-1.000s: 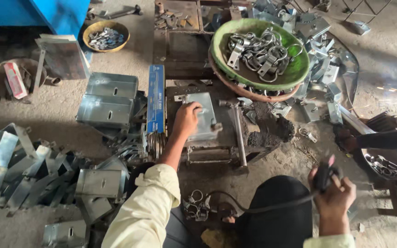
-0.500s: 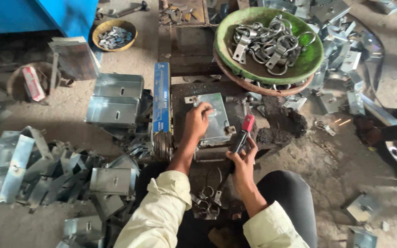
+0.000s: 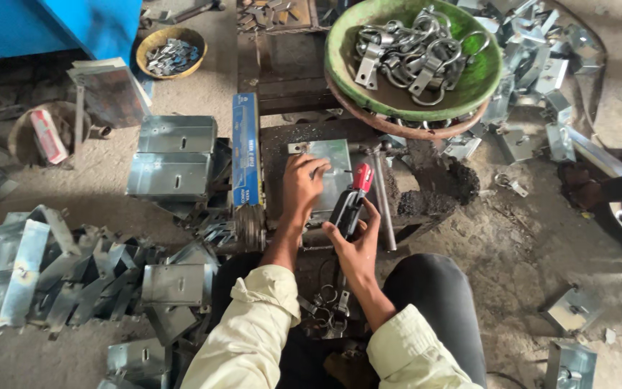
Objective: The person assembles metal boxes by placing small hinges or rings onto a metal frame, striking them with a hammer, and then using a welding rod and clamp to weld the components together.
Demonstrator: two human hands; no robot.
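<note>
Head view looks down on a seated person whose left hand presses flat, fingers spread, on a grey folded sheet-metal box lying on a dark workbench, seemingly to pin it steady. Just beside it, the right hand closes around a black, red-tipped hand tool angled toward the box edge. A green bowl of metal clamps sits near, within reach, and finished grey boxes stack to the left.
</note>
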